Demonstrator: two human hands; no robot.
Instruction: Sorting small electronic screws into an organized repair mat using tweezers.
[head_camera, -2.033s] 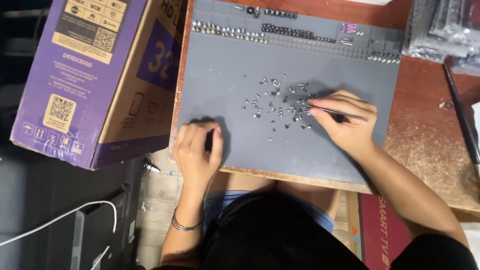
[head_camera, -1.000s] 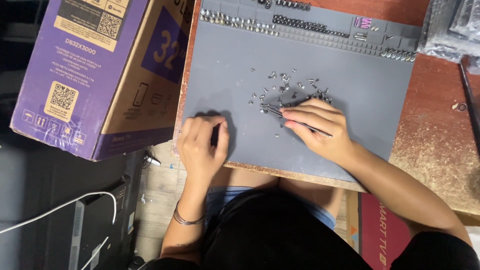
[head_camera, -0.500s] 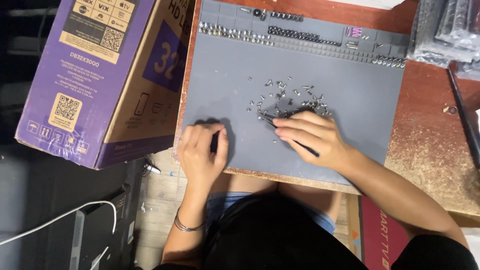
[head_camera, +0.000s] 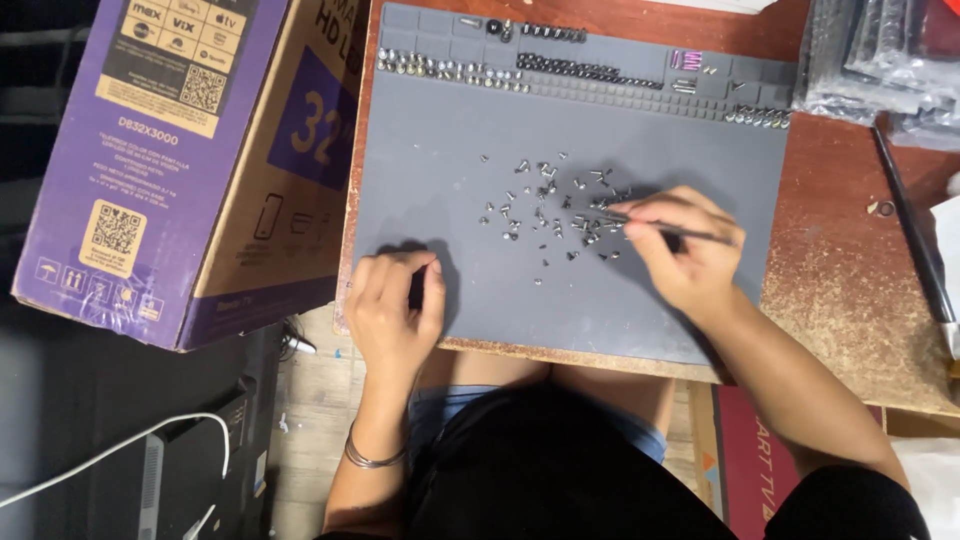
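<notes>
The left hand (head_camera: 392, 310) rests curled on the grey mat (head_camera: 440, 200), its fingers closed around a small dark object I cannot identify. Just beyond its fingertips, toward the right, lie the scattered screws (head_camera: 545, 205). The right hand (head_camera: 685, 250) pinches thin tweezers (head_camera: 665, 228) between narrowed fingers, the tip among those screws.

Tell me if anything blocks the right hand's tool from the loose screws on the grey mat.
Nothing visible does. The right hand holds the thin tool, whose tip already lies among the loose screws on the grey mat.
</notes>
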